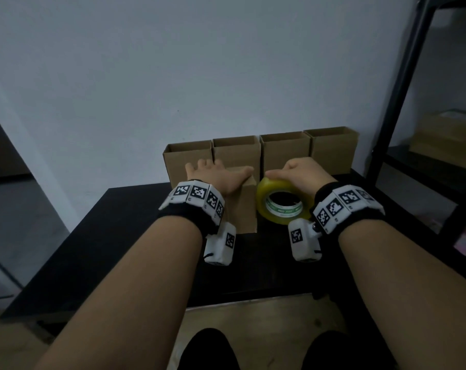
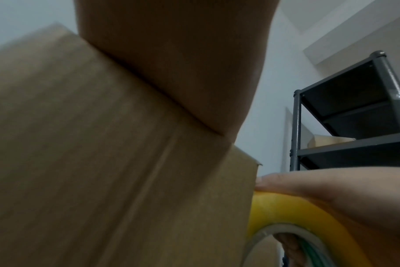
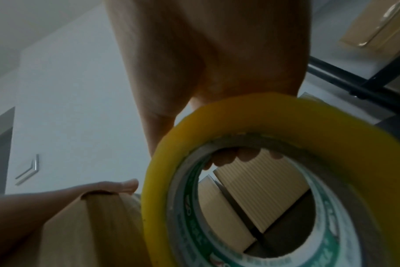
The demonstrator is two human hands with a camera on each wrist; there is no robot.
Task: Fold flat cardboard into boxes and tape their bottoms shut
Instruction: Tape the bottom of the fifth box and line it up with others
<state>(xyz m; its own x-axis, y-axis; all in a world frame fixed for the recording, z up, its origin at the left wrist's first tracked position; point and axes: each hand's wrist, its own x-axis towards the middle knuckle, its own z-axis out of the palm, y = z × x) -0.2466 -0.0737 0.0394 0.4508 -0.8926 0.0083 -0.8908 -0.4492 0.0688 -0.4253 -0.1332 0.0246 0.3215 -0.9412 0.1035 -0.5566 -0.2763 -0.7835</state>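
A small brown cardboard box [image 1: 242,209] stands upright on the black table [image 1: 119,249], its top closed. My left hand [image 1: 218,174] lies flat on that top, fingers spread and the thumb along the right edge; the left wrist view shows the palm [image 2: 183,63] pressed against the box [image 2: 103,162]. Just right of the box, a yellow-tinted roll of clear tape [image 1: 264,193] stands on edge. My right hand [image 1: 301,172] grips it from above, and the fingertips [image 3: 228,159] show through the core of the roll [image 3: 240,117]. The thumb [image 2: 297,182] rests on the roll's rim [image 2: 286,207].
Several open-topped cardboard boxes [image 1: 282,153] stand in a row against the white wall at the table's back edge. A dark metal shelf unit [image 1: 403,89] rises at the right with flat cardboard [image 1: 445,137] on it. Bare tabletop lies in front of my wrists.
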